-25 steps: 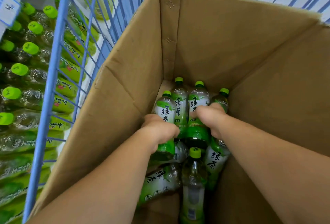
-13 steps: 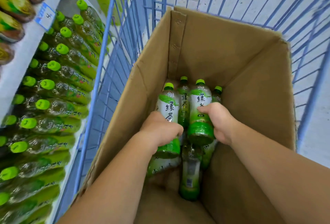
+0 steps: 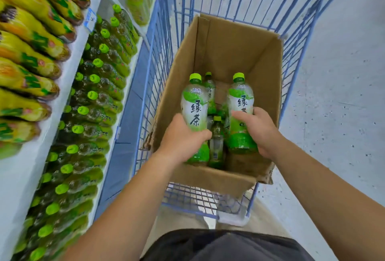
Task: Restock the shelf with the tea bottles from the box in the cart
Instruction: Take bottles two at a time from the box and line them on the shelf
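Two tiers of shelf (image 3: 27,173) fill the left side, with yellow bottles (image 3: 31,38) on the upper one and close rows of green-capped tea bottles (image 3: 98,94) on the lower one. Just beside the shelf edge stands the blue wire cart (image 3: 154,56), with only a narrow strip of aisle between them. The open cardboard box (image 3: 235,52) sits inside the cart, close to its left wall, and bare mesh shows in front of the box's near flap. The left forearm comes in from the lower left. The left hand (image 3: 183,138), back upward, curls its fingers round the lower half of the left bottle (image 3: 194,104) and holds it upright, near the box's left wall. In the gap between the two held bottles, the spare bottles (image 3: 216,135) show deep in the box, one upright at the far end. The right bottle (image 3: 241,98) is also upright, cap on top. The right hand (image 3: 260,129) grips it about the middle, thumb across the label and fingers round the far side, with the knuckles near the box's right wall. The right forearm runs back to the lower right corner. Beyond the cart's right wall the pale floor (image 3: 333,94) lies open.
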Motion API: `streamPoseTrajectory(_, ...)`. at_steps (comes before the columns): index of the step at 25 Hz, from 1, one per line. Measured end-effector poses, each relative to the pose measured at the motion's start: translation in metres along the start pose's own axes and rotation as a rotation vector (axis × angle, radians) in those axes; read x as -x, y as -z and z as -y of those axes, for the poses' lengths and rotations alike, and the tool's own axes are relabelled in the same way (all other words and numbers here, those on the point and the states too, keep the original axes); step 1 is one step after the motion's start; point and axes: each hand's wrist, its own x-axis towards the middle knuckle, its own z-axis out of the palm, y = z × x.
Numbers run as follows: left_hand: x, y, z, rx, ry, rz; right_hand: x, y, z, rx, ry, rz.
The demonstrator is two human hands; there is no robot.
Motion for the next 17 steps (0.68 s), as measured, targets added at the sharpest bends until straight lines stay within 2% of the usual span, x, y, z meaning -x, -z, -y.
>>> streamPoseTrajectory(6, 0.066, 0.028, 0.013, 0.104, -0.091, -0.039, 0.085, 0.004, -0.002, 0.112, 0.063, -0.05)
streamPoseTrajectory(10, 0.106, 0.041, 0.027, 0.2, -0.119, -0.09, 0.121, 0.001, 0.0, 0.147, 0.113, 0.003)
streamPoseTrajectory(17, 0.192, 0.029, 0.07, 0.391, -0.056, -0.404, 0.159, -0.012, 0.008, 0.401, 0.329, 0.251)
